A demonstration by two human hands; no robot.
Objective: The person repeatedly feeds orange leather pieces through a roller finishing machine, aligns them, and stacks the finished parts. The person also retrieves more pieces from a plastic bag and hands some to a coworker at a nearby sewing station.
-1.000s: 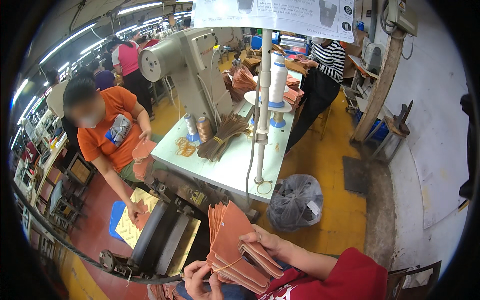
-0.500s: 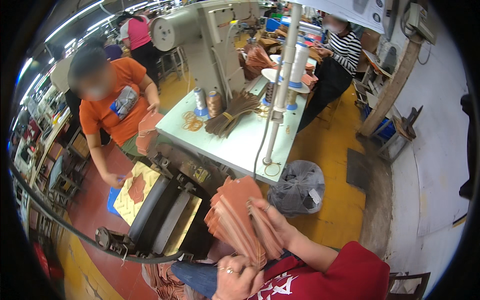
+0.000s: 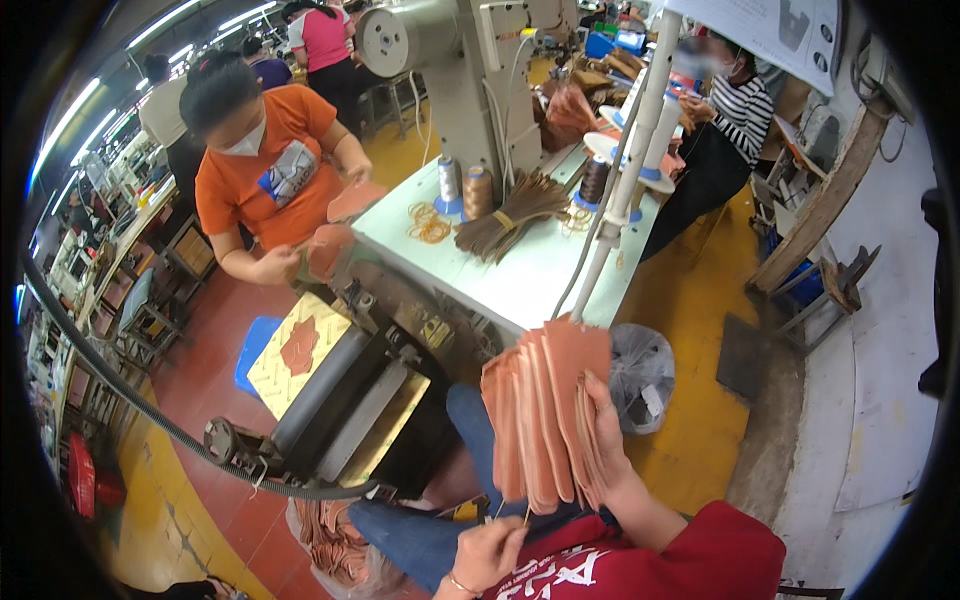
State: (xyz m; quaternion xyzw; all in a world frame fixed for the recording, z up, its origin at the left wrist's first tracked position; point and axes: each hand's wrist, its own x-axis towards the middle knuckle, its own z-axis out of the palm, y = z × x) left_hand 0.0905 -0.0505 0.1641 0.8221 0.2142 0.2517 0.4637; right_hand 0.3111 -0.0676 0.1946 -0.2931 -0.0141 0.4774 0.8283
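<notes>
A thick fanned stack of reddish-brown leather pieces point(image 3: 545, 410) stands in front of me above my lap. My right hand point(image 3: 610, 435) wraps round its right side, with the thumb along the outermost piece. Below the stack's lower left corner, my left hand point(image 3: 488, 555) is closed in a pinch. A thin pale band point(image 3: 527, 513) runs up from its fingertips, and where its far end goes is hidden. Loose rubber bands point(image 3: 428, 224) lie on the pale green machine table point(image 3: 480, 285) beyond.
Left of my knees stands a dark roller machine point(image 3: 350, 400); a hose point(image 3: 170, 425) crosses before it. A bag of leather pieces point(image 3: 335, 550) sits below. Across, a co-worker in orange point(image 3: 270, 150) handles similar pieces. Thread spools point(image 3: 478, 192), a tied brown bundle point(image 3: 510, 215) and a bin bag point(image 3: 640, 375) are nearby.
The view has shifted left. The stack has turned more upright, and my left hand has come away from its lower end. The co-worker's hand has risen from the yellow board toward the held pieces.
</notes>
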